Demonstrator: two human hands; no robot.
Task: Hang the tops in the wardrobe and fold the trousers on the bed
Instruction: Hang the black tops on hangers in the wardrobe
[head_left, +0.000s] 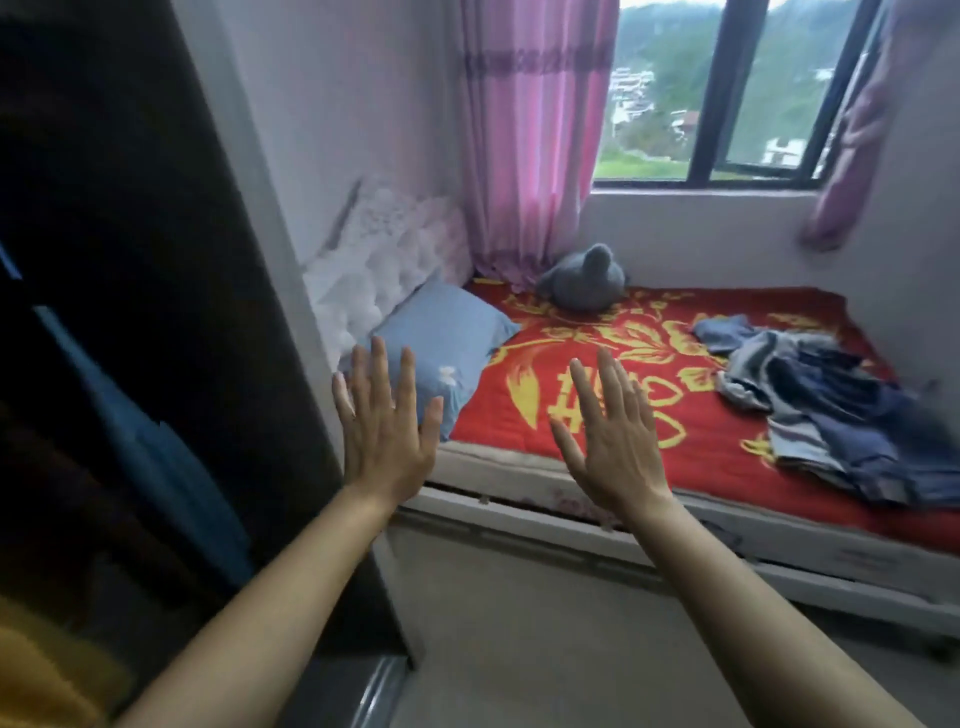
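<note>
Head view looks down past two raised arms toward a bed (519, 415) covered in a red quilt with a yellow floral print. The left hand (387, 426) and the right hand (610, 431) are held up side by side in mid-air, backs to the camera. Each grip is fully open, fingers straight and spread, and neither holds or touches anything.

The task's garments lie in a loose heap of clothes (831, 410) on the right part of the bed, well apart from both hands. The heap is a tangle of blue, grey and striped fabric. It is too rumpled and blurred to tell tops from trousers or to count the pieces.

On the person's left stands the dark wardrobe (156, 260), its inside open to view. A blue garment (171, 467) hangs there, and something yellow (47, 670) shows at the lower edge. Whether either belongs to this task cannot be told.

No folded trousers are visible on the quilt, so the work appears to be at or near its beginning. Sorting the heap, hanging the tops and folding the trousers all seem left to do.

A blue pillow (441, 338) lies at the head of the bed and a grey plush toy (582, 283) sits below the pink curtain (530, 145).
</note>
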